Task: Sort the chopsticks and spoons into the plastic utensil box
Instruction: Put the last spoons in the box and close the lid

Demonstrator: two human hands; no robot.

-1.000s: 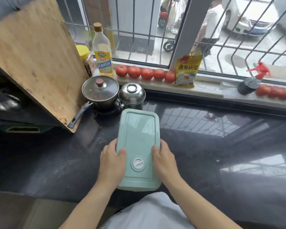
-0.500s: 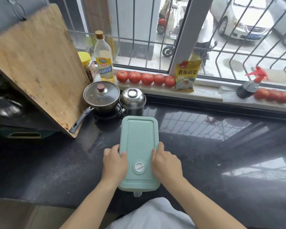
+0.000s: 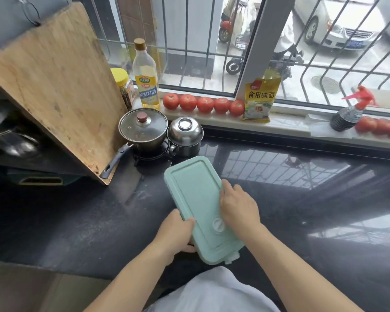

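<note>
A mint-green plastic utensil box (image 3: 196, 194) with its lid on lies on the black countertop (image 3: 302, 210), turned a little so its far end points left. My left hand (image 3: 176, 230) grips its near left edge, thumb on the lid. My right hand (image 3: 236, 206) holds the right side, with the fingers curled over the lid's rim next to the round valve (image 3: 218, 225). No chopsticks or spoons show; the inside of the box is hidden.
A lidded saucepan (image 3: 143, 129) and a steel pot (image 3: 185, 136) stand just behind the box. A big wooden cutting board (image 3: 52, 86) leans at the left. Tomatoes (image 3: 203, 104), an oil bottle (image 3: 145, 75), a yellow packet (image 3: 260, 97) and a spray bottle (image 3: 349, 113) line the windowsill.
The box has turned anticlockwise and shifted slightly right. My right hand slid further up its right edge, and my left hand dropped to the near left edge.
</note>
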